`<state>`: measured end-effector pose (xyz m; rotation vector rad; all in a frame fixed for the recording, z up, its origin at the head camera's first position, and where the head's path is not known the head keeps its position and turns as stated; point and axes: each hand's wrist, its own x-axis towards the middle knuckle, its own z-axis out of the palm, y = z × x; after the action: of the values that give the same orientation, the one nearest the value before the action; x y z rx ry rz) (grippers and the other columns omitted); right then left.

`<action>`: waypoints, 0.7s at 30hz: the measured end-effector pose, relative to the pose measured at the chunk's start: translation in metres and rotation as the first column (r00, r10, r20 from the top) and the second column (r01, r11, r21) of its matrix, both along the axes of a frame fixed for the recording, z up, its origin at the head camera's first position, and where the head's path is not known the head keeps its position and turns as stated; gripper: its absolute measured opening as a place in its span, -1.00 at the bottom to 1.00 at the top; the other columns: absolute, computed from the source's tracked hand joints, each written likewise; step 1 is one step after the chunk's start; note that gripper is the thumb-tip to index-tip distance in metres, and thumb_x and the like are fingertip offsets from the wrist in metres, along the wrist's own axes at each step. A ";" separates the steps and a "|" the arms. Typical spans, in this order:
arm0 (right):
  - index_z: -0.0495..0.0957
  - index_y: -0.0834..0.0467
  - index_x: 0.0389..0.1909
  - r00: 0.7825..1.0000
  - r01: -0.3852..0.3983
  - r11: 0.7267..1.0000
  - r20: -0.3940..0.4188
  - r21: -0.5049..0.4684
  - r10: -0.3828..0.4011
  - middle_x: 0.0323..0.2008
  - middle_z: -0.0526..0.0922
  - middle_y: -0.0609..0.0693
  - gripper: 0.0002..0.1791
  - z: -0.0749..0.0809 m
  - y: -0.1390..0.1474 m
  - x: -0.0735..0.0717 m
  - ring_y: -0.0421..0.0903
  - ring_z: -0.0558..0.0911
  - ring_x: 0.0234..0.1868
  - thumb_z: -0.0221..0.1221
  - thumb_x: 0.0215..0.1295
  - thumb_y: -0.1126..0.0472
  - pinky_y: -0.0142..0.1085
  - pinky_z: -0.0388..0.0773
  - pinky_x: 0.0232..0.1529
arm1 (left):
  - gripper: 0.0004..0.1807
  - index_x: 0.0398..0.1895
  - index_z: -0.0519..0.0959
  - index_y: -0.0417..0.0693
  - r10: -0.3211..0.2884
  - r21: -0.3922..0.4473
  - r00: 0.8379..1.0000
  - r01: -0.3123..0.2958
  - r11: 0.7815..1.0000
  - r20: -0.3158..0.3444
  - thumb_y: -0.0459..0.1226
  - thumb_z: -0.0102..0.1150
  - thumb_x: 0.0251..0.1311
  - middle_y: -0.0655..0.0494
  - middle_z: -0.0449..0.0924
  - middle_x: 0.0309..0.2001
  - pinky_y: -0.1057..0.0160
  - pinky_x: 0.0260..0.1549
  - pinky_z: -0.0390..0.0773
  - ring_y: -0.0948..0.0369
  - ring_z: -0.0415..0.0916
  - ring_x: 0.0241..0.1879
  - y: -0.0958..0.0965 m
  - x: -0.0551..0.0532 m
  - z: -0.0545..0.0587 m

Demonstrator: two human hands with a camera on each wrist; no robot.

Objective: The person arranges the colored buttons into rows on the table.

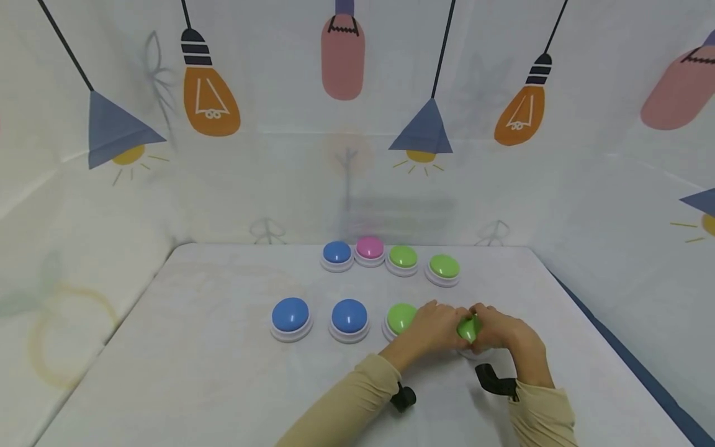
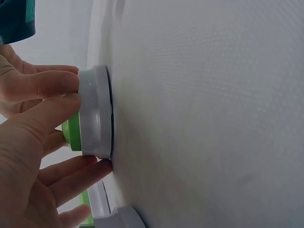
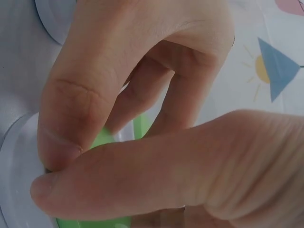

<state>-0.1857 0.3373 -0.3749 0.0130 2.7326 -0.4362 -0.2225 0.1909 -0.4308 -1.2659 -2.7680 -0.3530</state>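
Both hands grip one green push button [image 1: 468, 328] with a white round base [image 2: 96, 118], at the front right of the white table. My left hand [image 1: 438, 326] holds it from the left, its thumb over the top edge and fingers at the base's lower side in the left wrist view. From the right, my right hand [image 1: 505, 332] curls its fingers and thumb round the same button; the thumbs lie close together there. In the head view the hands cover most of the dome and base. Another green button [image 1: 400, 317] stands just left of my left hand, partly hidden by it.
Two blue buttons, one nearer [image 1: 349, 316] and one farther left [image 1: 290, 315], continue the front row. Behind stand a blue [image 1: 337, 252], a pink [image 1: 370, 248] and two green buttons [image 1: 403, 257]. A lamp-patterned curtain [image 1: 279, 186] surrounds the table [image 1: 195, 347].
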 end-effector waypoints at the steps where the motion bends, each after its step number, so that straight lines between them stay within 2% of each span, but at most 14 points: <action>1: 0.32 0.41 0.23 1.000 0.003 1.000 0.002 0.004 -0.003 -0.04 0.51 0.28 -0.20 0.000 0.000 0.000 0.13 0.53 -0.09 0.44 -0.05 0.27 0.11 0.51 -0.05 | -0.39 0.22 0.55 0.22 -0.001 0.000 1.000 0.001 1.000 -0.003 0.14 0.36 0.10 0.40 0.66 -0.08 0.16 0.28 0.38 0.43 0.55 -0.07 0.000 0.000 0.000; 10: 0.30 0.34 0.30 1.000 0.013 1.000 -0.021 0.014 -0.013 0.04 0.49 0.31 -0.11 0.003 0.000 0.000 0.14 0.54 -0.09 0.47 -0.07 0.20 0.18 0.50 -0.09 | -0.36 0.25 0.53 0.20 -0.001 -0.021 1.000 0.001 1.000 -0.026 0.17 0.33 0.11 0.35 0.66 0.01 0.13 0.31 0.35 0.38 0.55 0.05 -0.007 -0.002 0.003; 14: 0.30 0.30 0.32 0.999 0.016 1.000 -0.034 0.013 -0.016 0.07 0.47 0.34 -0.10 0.004 0.002 0.000 0.18 0.54 -0.06 0.47 -0.06 0.15 0.25 0.48 -0.07 | -0.35 0.27 0.51 0.23 0.011 -0.019 1.000 -0.011 1.000 -0.007 0.17 0.33 0.12 0.34 0.63 0.09 0.11 0.32 0.34 0.38 0.51 0.13 -0.012 -0.004 0.005; 21: 0.27 0.32 0.34 0.999 0.001 0.999 -0.050 -0.033 -0.002 0.19 0.39 0.46 -0.10 0.005 0.005 0.000 0.33 0.49 0.11 0.45 0.01 0.07 0.34 0.43 0.00 | -0.37 0.29 0.50 0.24 0.023 -0.017 0.999 -0.022 1.000 0.049 0.16 0.30 0.16 0.32 0.58 0.17 0.09 0.33 0.34 0.34 0.47 0.20 -0.020 -0.009 0.008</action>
<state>-0.1854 0.3420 -0.3701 -0.0045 2.7739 -0.4888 -0.2311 0.1704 -0.4228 -1.2458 -2.8291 -0.3645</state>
